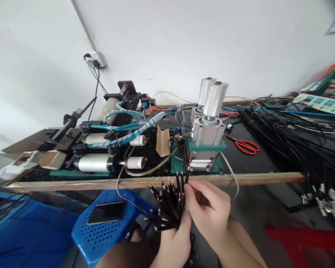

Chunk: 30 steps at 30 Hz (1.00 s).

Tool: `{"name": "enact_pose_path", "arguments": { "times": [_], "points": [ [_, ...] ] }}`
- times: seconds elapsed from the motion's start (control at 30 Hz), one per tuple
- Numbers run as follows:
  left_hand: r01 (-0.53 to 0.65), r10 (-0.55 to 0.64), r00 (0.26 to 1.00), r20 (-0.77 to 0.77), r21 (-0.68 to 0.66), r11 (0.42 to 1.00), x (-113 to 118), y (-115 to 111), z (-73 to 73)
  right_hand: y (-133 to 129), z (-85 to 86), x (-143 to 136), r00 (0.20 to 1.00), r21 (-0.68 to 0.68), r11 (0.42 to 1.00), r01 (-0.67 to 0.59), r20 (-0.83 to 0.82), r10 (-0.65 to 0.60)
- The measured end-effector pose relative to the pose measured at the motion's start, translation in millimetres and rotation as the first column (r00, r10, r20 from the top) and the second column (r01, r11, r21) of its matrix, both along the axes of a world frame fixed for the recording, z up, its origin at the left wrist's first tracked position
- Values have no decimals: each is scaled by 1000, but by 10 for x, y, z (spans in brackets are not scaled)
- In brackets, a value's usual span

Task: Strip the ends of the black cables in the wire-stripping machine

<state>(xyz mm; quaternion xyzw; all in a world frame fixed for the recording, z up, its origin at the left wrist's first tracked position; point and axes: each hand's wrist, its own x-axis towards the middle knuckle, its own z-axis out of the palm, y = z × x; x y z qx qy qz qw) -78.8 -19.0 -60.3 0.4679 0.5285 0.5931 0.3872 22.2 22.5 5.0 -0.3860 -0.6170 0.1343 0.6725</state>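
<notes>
A bundle of black cables (167, 204) fans out in front of the table edge, its cut ends showing small red, green and white wires. Wrapped round the bundle from below is my left hand (176, 238). My right hand (209, 206) is beside it, thumb and forefinger pinched on one black cable (187, 175) that stands up at the bundle's right side. Just beyond the hands is a metal pneumatic press (208, 130) on a green base, with two silvery cylinders on top.
On the table (257, 178) are white air cylinders (93, 163) with blue hoses, red-handled scissors (247, 146) and a heap of black cables (281, 137). A blue stool (86, 238) carrying a phone (106, 213) stands at the lower left. A power strip (321, 104) lies far right.
</notes>
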Motion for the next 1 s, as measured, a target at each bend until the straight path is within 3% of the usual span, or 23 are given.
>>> {"name": "enact_pose_path", "arguments": {
  "times": [0.13,0.2,0.3,0.37,0.53,0.8,1.0],
  "points": [
    [31,-29,999,42,-48,998,10,14,49,32,-64,11,996,-54,998,27,-84,-31],
    [-8,11,999,51,-56,998,21,-1,40,38,-120,9,976,-177,981,-82,-212,43],
    [-19,21,999,30,-83,996,48,-41,10,46,-154,8,885,-316,890,-329,-432,173],
    [-38,39,999,2,-118,992,69,-64,-13,49,-126,9,864,-356,849,-391,-459,205],
    [-130,125,990,-59,-91,987,120,-64,-27,38,-32,-1,902,-393,839,-375,-366,232],
    [-136,127,988,-93,-97,986,206,-68,-94,57,-68,79,900,-415,839,-353,-395,183],
    [-82,77,992,-101,-50,995,289,-68,44,115,-81,125,863,-440,817,-372,-488,130]
  ]
}}
